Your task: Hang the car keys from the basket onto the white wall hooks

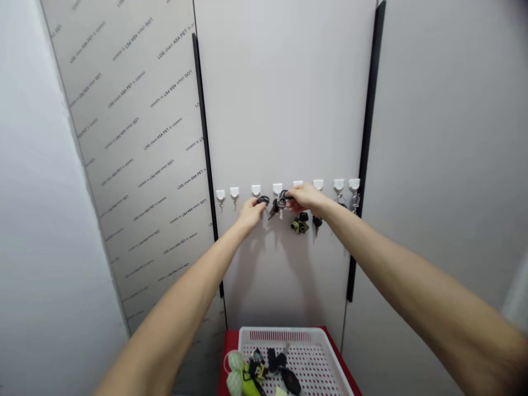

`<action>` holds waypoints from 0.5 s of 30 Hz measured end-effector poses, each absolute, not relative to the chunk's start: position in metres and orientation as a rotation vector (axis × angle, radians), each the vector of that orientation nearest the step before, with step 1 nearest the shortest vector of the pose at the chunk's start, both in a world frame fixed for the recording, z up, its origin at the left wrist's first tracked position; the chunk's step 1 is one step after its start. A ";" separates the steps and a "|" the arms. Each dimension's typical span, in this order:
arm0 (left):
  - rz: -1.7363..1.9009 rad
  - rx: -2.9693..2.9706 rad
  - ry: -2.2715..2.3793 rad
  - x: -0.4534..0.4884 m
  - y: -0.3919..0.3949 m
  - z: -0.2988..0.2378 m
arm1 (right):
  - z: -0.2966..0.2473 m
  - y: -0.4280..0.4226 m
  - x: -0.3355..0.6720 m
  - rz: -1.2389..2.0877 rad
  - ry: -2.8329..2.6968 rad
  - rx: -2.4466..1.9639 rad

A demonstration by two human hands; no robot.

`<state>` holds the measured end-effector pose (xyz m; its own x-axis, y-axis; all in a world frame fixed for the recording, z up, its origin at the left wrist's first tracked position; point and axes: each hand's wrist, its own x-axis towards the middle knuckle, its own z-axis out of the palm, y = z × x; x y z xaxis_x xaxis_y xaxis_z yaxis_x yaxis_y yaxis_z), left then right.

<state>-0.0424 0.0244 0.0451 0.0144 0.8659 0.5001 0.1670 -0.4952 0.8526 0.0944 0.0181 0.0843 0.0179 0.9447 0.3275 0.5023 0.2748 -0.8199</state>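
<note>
A row of several white wall hooks (234,192) runs across the grey panel at hand height. My left hand (249,214) is closed on a black key ring (263,200) just below one middle hook. My right hand (304,198) pinches a bunch of keys (281,204) hanging under the hook beside it. More keys with a dark green fob (300,224) dangle below my right hand. Keys also hang from the two hooks at the far right (355,201).
Below stands a white perforated basket (319,352) on a red surface (228,346), holding black key fobs, a yellow-green item and pale round tags. A panel with printed protective film (140,154) stands at the left. Black vertical strips (367,137) edge the middle panel.
</note>
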 end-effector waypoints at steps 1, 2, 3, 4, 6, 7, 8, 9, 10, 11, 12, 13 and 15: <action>1.479 1.682 0.991 -0.035 0.023 0.044 | 0.083 0.017 0.094 0.689 -1.606 -1.347; 1.429 1.640 0.922 -0.028 0.022 0.043 | 0.083 0.016 0.094 0.748 -1.586 -1.326; 1.383 1.584 0.858 -0.023 0.022 0.042 | 0.082 0.015 0.093 0.787 -1.557 -1.301; 1.348 1.524 0.804 -0.019 0.021 0.042 | 0.082 0.015 0.092 0.811 -1.526 -1.271; 1.310 1.431 0.736 -0.016 0.021 0.044 | 0.082 0.016 0.091 0.823 -1.499 -1.222; 1.302 1.409 0.720 -0.016 0.022 0.045 | 0.082 0.018 0.091 0.810 -1.508 -1.215; 1.298 1.402 0.711 -0.018 0.022 0.047 | 0.084 0.020 0.092 0.785 -1.532 -1.217; 1.294 1.401 0.703 -0.019 0.023 0.050 | 0.086 0.022 0.093 0.749 -1.564 -1.231; 1.284 1.398 0.690 -0.021 0.024 0.053 | 0.090 0.024 0.093 0.702 -1.601 -1.257; 1.272 1.387 0.675 -0.022 0.024 0.056 | 0.093 0.027 0.093 0.641 -1.639 -1.296; 1.266 1.367 0.667 -0.024 0.025 0.060 | 0.098 0.029 0.093 0.569 -1.677 -1.343; 1.268 1.342 0.672 -0.025 0.026 0.064 | 0.102 0.030 0.091 0.492 -1.713 -1.395; 1.316 1.280 0.702 -0.026 0.029 0.073 | 0.109 0.031 0.086 0.362 -1.778 -1.481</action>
